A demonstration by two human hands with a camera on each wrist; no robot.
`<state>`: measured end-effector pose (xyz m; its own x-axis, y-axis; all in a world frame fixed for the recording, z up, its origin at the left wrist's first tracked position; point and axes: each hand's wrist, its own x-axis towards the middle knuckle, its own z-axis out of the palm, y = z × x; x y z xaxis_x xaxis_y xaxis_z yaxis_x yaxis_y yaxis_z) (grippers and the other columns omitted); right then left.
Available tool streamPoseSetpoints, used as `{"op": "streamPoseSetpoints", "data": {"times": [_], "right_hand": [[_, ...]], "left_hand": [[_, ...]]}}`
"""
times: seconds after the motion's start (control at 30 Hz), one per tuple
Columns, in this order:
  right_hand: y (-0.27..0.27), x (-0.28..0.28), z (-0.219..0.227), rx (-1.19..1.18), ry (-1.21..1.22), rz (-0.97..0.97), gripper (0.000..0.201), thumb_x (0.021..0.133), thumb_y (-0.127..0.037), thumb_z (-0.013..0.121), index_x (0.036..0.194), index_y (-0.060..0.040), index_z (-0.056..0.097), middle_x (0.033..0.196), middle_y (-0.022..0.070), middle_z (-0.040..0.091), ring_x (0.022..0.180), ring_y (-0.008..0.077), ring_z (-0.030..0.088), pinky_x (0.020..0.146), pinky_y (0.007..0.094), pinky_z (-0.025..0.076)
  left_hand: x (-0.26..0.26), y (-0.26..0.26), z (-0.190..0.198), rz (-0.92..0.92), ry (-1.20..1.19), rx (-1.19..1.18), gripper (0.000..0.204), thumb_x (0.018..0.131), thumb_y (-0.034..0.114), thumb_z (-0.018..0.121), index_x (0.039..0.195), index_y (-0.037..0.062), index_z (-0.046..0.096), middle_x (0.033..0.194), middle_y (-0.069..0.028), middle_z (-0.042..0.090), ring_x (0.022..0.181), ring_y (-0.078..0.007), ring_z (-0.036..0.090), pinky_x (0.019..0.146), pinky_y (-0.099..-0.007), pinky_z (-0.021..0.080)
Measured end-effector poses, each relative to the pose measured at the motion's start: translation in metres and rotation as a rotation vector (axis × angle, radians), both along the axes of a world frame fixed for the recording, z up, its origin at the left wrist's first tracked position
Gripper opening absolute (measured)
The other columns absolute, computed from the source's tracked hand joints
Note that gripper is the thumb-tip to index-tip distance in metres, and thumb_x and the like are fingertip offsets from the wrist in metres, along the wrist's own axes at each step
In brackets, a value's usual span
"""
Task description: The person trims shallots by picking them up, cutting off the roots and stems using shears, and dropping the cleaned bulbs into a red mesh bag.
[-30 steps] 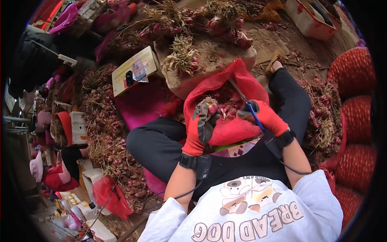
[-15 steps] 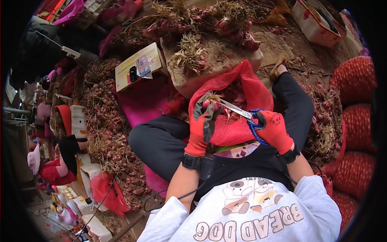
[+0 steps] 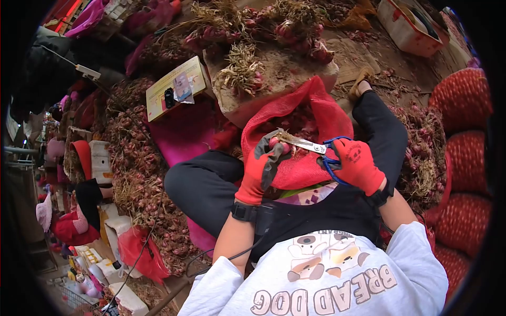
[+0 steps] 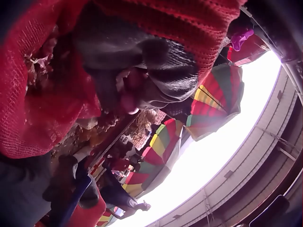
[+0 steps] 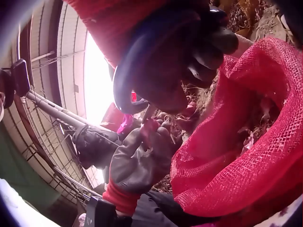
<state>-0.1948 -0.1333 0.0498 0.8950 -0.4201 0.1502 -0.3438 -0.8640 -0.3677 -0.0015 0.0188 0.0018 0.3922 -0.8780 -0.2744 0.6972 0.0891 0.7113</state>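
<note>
In the head view the left hand (image 3: 259,167), in a red and grey glove, grips a few red shallots (image 3: 280,144) by their bulbs. The gloved right hand (image 3: 356,163) holds blue-handled scissors (image 3: 318,148), whose blades reach left to the dry tops of the shallots. Whether the blades are fully closed cannot be told. Beneath both hands a red mesh bag (image 3: 303,174) lies open in the lap with shallots inside. In the right wrist view the bag (image 5: 222,175) is beside the left hand (image 5: 142,161).
A concrete block (image 3: 237,110) bearing bunches of shallots stands beyond the bag. Left of it is a yellow box (image 3: 174,89) with small items on top. Shallot heaps (image 3: 137,168) lie on both sides, filled red sacks (image 3: 466,163) at the right, a white crate (image 3: 403,31) at the upper right.
The right hand has turned from pointing the scissors up and away to bringing their blades across to the shallots. The left hand still holds its shallots over the bag.
</note>
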Motion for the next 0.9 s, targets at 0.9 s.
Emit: {"op": "streamPoseSetpoints", "data": {"times": [0.9], "right_hand": [[-0.006, 0.000, -0.048, 0.389, -0.071, -0.052, 0.033, 0.082, -0.036, 0.070, 0.089, -0.0060, 0.059, 0.057, 0.0063, 0.052, 0.054, 0.0201, 0.058, 0.055, 0.0332, 0.047]], "left_hand": [[0.004, -0.006, -0.012, -0.093, -0.347, 0.133, 0.042, 0.086, 0.002, 0.064, 0.125, -0.0010, 0.051, 0.121, -0.0057, 0.055, 0.109, -0.0137, 0.054, 0.093, -0.0271, 0.046]]}}
